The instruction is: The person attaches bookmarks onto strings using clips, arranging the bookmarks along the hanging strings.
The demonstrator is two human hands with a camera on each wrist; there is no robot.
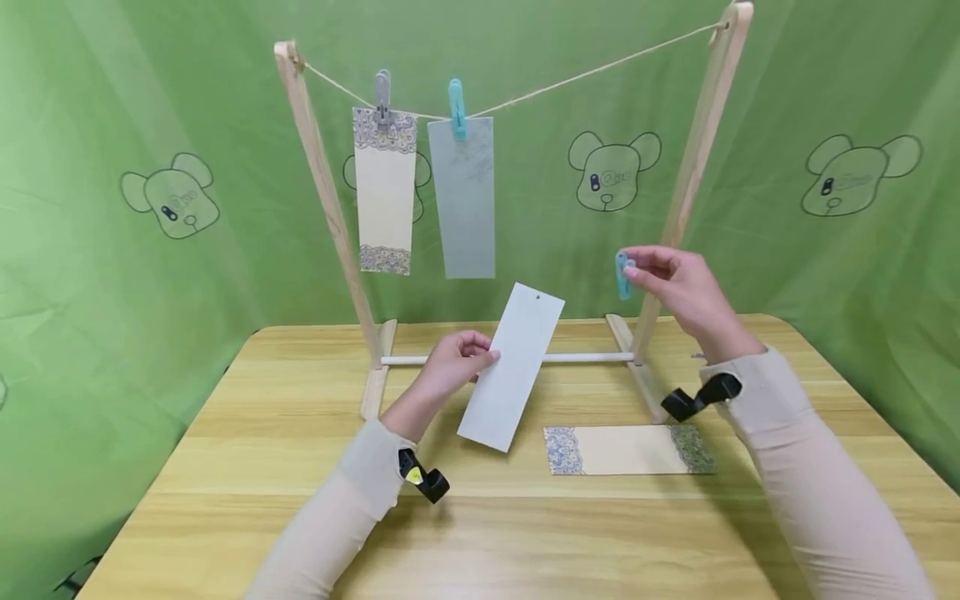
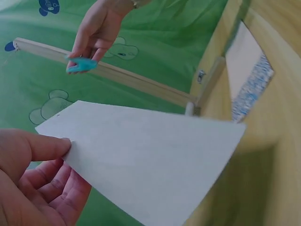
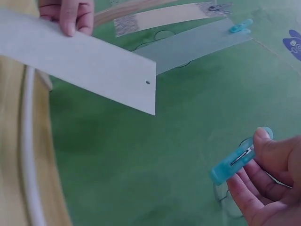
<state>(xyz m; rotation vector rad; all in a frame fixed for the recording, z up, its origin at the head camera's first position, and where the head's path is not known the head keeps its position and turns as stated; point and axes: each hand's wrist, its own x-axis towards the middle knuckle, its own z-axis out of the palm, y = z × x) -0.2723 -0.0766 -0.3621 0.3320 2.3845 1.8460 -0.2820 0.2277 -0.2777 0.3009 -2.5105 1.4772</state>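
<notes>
My left hand (image 1: pixel 457 364) pinches a plain white bookmark-like card (image 1: pixel 512 367) by its left long edge. The card tilts above the table, its small punched hole at the upper end. Over by the right post, my right hand (image 1: pixel 678 287) pinches a teal clothespin (image 1: pixel 623 276) between thumb and fingers; the right wrist view shows its metal spring. On the string (image 1: pixel 592 77) hang a cream card with patterned ends (image 1: pixel 385 192), held by a grey clothespin (image 1: pixel 383 98), and a grey-blue card (image 1: pixel 465 200), held by another teal clothespin (image 1: pixel 457 108).
A wooden frame's left post (image 1: pixel 322 167) and right post (image 1: pixel 697 158) carry the string. A white rod (image 1: pixel 585 357) joins their feet low down. Another cream card with patterned ends (image 1: pixel 626 450) lies flat on the wooden table (image 1: pixel 247 500). Behind hangs a green curtain (image 1: pixel 525 42).
</notes>
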